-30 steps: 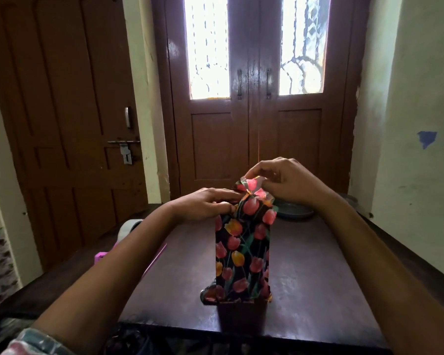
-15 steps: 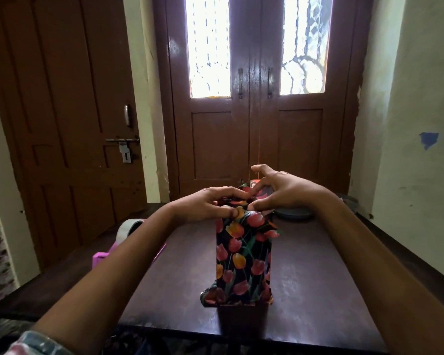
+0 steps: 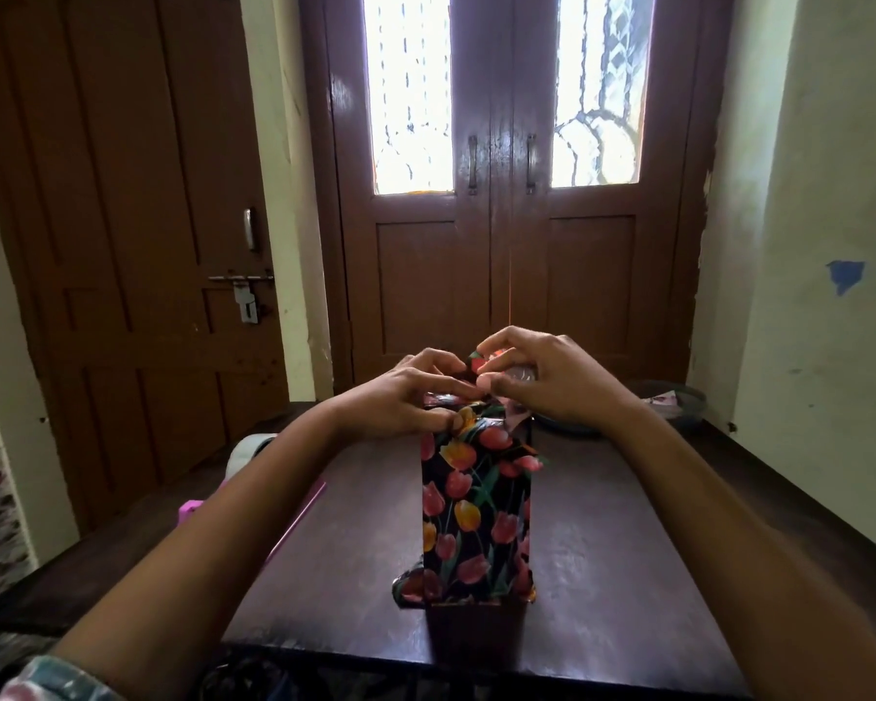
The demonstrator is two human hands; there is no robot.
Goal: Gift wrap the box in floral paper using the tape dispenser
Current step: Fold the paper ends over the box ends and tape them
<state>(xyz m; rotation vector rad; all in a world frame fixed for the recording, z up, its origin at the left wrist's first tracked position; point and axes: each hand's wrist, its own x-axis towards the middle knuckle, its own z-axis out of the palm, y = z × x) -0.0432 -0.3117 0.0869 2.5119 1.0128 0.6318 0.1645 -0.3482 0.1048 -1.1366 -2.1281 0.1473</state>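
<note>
Head view: A tall box [image 3: 476,538] stands upright near the middle of a dark wooden table [image 3: 628,574], its near face covered in black floral paper [image 3: 469,457] printed with red and yellow tulips. Loose paper ends curl out at the bottom corners. Both bare arms reach in from the near edge to the top of the box. The left hand [image 3: 400,402] grips the top left edge, thumb on the near face and fingers curled over the top. The right hand [image 3: 542,382] pinches a raised fold of the paper at the top between thumb and fingertips, the other fingers arched above it. To the left, partly hidden behind the left forearm, sits the tape dispenser [image 3: 246,452], a pale roll on a pink base, well apart from the box. A dark shallow dish [image 3: 673,402] rests at the far right corner of the table. Beyond stand brown double doors [image 3: 507,275] with bright glass panes.
</note>
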